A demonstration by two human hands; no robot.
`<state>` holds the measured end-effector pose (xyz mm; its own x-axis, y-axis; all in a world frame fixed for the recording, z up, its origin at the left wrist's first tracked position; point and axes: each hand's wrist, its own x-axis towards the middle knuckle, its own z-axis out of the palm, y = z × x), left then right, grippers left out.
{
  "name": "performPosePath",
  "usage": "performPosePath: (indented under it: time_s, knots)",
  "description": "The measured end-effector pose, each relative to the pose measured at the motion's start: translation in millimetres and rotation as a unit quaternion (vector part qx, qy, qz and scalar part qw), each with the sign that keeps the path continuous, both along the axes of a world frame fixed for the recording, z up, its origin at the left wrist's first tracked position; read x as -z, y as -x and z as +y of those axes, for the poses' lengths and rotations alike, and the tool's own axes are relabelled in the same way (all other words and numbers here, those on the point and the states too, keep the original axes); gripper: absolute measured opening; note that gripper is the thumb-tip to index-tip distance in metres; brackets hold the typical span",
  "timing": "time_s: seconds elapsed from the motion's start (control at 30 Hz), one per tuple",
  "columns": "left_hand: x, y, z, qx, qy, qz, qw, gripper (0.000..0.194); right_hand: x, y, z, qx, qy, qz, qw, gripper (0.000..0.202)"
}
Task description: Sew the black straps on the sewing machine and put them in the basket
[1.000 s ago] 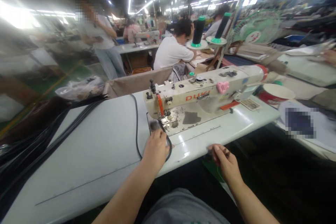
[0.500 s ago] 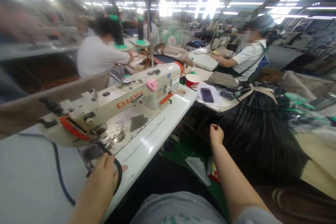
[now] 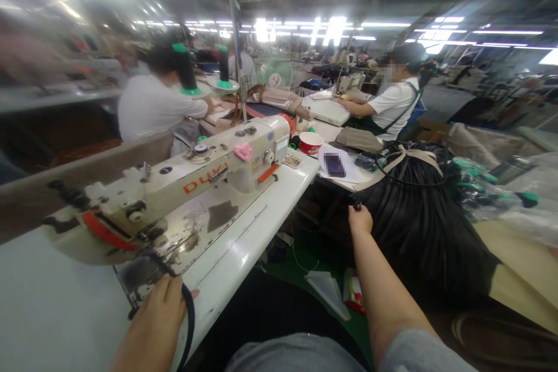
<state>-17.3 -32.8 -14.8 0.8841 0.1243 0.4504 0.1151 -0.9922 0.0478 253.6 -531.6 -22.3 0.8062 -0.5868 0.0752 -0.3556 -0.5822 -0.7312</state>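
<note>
A white sewing machine point(image 3: 204, 177) with orange parts stands on a pale table at the left. Near its needle end my left hand point(image 3: 159, 308) is closed round a black strip point(image 3: 189, 314), which runs from under the presser area and bends down over the table's front edge. My right hand point(image 3: 360, 221) is reached out beside a big bundle of black strips point(image 3: 414, 215) tied with a beige band. Its fingers are pinched together on a small dark end that I cannot make out.
Behind the machine are a red-and-white round container point(image 3: 311, 143), a phone-like dark item point(image 3: 335, 165) on paper and folded grey cloth point(image 3: 358, 139). Two people in white shirts sit at other stations. Plastic-wrapped green-and-black items point(image 3: 473, 180) lie at the right.
The view has tilted and shifted a little, so the machine sits lower and further left. The black strip by my left hand now hangs further down over the table edge.
</note>
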Motion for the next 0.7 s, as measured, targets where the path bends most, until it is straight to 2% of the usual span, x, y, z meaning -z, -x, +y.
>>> performPosePath:
  time_s: [0.1,0.2,0.3,0.43,0.5,0.6,0.7]
  knots:
    - [-1.1,0,0,0.001,0.009,-0.005,1.000,0.023,-4.7,-2,0,-0.004,-0.052,0.024,0.998,0.027]
    - [0.1,0,2,-0.004,0.004,0.001,1.000,0.025,6.4,4,15,-0.017,-0.106,0.035,0.994,0.027]
    - [2.7,-1,2,-0.007,-0.012,-0.003,1.000,0.026,36.7,30,51,-0.039,-0.164,0.054,0.984,0.026]
    - [4.0,-3,-1,-0.014,-0.028,-0.018,0.999,0.024,84.7,85,109,-0.097,-0.228,0.108,0.963,0.019]
    - [3.4,-4,-3,-0.009,-0.031,-0.010,0.999,0.023,98.6,104,127,-0.121,-0.250,0.118,0.953,0.021]
    - [0.0,-1,-5,-0.007,-0.023,0.018,1.000,0.024,96.8,98,126,-0.121,-0.258,0.084,0.955,0.023]
    - [-5.0,3,-6,-0.001,-0.010,0.040,0.999,0.024,74.5,57,101,-0.078,-0.238,-0.005,0.968,0.028]
